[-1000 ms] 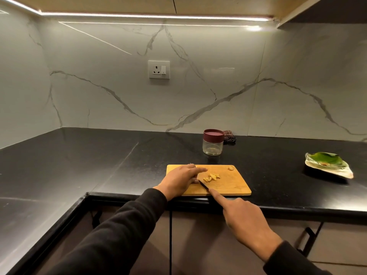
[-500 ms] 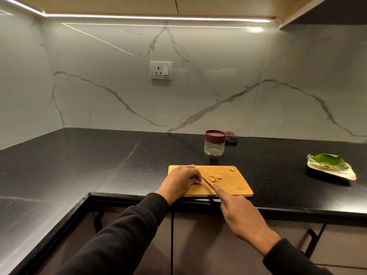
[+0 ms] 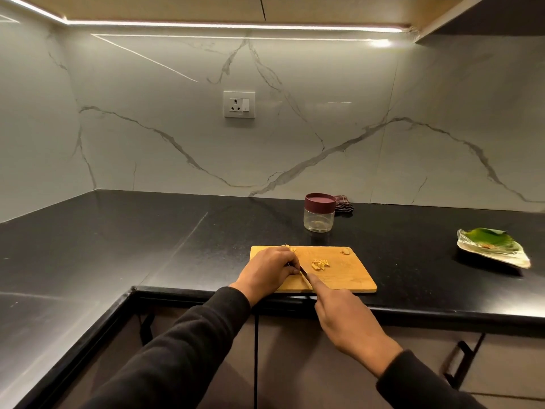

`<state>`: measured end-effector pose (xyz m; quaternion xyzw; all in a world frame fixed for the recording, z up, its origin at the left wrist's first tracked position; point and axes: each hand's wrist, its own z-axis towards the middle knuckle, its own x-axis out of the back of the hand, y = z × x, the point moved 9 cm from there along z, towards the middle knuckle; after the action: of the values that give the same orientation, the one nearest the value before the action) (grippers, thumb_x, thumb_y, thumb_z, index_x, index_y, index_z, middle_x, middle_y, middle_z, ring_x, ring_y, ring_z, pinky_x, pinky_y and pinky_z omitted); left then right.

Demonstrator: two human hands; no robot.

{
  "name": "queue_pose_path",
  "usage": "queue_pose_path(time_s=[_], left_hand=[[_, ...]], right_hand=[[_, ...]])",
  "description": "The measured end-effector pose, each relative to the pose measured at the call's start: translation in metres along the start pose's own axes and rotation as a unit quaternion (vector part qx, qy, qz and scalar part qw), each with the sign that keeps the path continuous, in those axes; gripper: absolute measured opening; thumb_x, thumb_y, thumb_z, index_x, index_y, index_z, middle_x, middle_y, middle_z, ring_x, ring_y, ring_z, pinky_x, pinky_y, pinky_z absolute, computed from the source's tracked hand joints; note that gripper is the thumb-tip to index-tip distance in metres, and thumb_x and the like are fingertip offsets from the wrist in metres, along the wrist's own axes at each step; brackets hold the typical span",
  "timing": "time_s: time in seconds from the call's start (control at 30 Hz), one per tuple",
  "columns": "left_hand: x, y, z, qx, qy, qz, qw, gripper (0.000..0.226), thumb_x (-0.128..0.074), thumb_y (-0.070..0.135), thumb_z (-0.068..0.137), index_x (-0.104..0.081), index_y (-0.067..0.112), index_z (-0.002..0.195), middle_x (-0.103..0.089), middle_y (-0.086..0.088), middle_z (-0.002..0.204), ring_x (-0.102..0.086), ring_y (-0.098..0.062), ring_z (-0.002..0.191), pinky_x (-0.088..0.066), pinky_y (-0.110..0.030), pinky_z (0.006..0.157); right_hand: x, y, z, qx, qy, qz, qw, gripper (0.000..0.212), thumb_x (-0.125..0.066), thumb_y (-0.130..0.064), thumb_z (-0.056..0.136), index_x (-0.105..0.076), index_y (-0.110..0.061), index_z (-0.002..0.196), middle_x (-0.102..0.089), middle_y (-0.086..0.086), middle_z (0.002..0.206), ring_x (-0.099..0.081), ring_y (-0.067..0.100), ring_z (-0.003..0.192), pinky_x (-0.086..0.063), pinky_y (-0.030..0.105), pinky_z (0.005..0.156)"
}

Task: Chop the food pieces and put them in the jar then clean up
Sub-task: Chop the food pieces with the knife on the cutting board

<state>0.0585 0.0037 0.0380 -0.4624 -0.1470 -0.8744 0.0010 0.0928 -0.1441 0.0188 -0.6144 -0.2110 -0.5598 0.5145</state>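
Wooden cutting board [image 3: 348,278] sits at the front edge of the black countertop [image 3: 147,246], just above the cabinet doors. Left hand [image 3: 267,271] is on the board's left part w/ fingers curled in, knuckles up, holding down something right next to the blade, but whatever's under those fingers is hidden so can't tell what it is exactly. Right hand [image 3: 343,315] grips the knife [image 3: 304,274], index finger stretched out along the top of it, rest of the fingers wrapped under around the handle (handle itself is covered by the hand). Blade tip is right against the left hand's fingers.

Small pile of chopped food pieces [image 3: 320,264] near the board's middle, just right of the blade. One more bit [image 3: 345,251] near the back right corner & another scrap [image 3: 290,247] at the back edge behind the left hand.

Jar [image 3: 319,212] w/ maroon lid on, clear body, stands behind the board, apart from it. Dark checked cloth [image 3: 343,204] just behind the jar by the marble wall. Far right there's a leaf plate [image 3: 492,246] w/ a few scraps on it, well apart from the board. Wall socket [image 3: 239,104] up on the backsplash.
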Motion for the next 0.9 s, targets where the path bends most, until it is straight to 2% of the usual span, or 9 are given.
queue_pose_path(time_s=[0.3,0.47,0.63,0.77,0.9], left_hand=[[-0.002,-0.003,0.001,0.012,-0.008,0.001,1.000,0.013,-0.066,0.024,0.095,-0.074,0.018,0.103,-0.069,0.003,0.107,-0.063,-0.010,0.094,-0.055,-0.026,0.086],[-0.002,-0.004,0.001,0.023,-0.011,-0.001,1.000,0.014,-0.067,0.026,0.095,-0.074,0.018,0.103,-0.069,0.003,0.107,-0.064,-0.010,0.094,-0.055,-0.027,0.088],[-0.003,-0.005,0.001,0.029,-0.014,0.001,0.999,0.015,-0.067,0.026,0.095,-0.074,0.018,0.105,-0.069,0.003,0.109,-0.064,-0.009,0.095,-0.055,-0.025,0.088],[-0.002,-0.005,0.001,0.029,-0.017,0.000,0.999,0.013,-0.067,0.025,0.095,-0.074,0.018,0.104,-0.069,0.003,0.108,-0.063,-0.009,0.093,-0.055,-0.024,0.087],[-0.001,-0.004,0.001,0.023,-0.014,0.000,1.000,0.012,-0.068,0.025,0.094,-0.074,0.019,0.102,-0.069,0.003,0.107,-0.063,-0.009,0.092,-0.055,-0.026,0.085]], right_hand=[[-0.006,-0.003,0.002,-0.004,0.000,-0.041,0.999,0.058,-0.034,-0.032,0.108,-0.009,-0.033,0.161,-0.060,-0.004,0.093,-0.057,0.008,0.078,-0.050,0.027,0.072],[-0.004,-0.004,0.000,-0.016,-0.007,-0.040,0.999,0.057,-0.035,-0.030,0.108,-0.012,-0.033,0.160,-0.059,-0.001,0.102,-0.056,0.010,0.083,-0.048,0.028,0.074],[0.002,-0.003,-0.012,-0.013,0.002,-0.083,0.996,0.059,-0.036,-0.028,0.108,-0.009,-0.035,0.160,-0.052,-0.004,0.092,-0.051,0.010,0.077,-0.043,0.026,0.070],[0.009,0.004,-0.019,-0.009,0.011,-0.145,0.989,0.065,-0.039,-0.023,0.107,-0.004,-0.039,0.160,-0.055,-0.004,0.099,-0.051,0.013,0.082,-0.040,0.028,0.071],[0.015,0.008,-0.025,-0.020,0.008,-0.173,0.985,0.066,-0.035,-0.019,0.108,0.000,-0.044,0.159,-0.045,-0.005,0.093,-0.044,0.013,0.079,-0.037,0.028,0.070]])
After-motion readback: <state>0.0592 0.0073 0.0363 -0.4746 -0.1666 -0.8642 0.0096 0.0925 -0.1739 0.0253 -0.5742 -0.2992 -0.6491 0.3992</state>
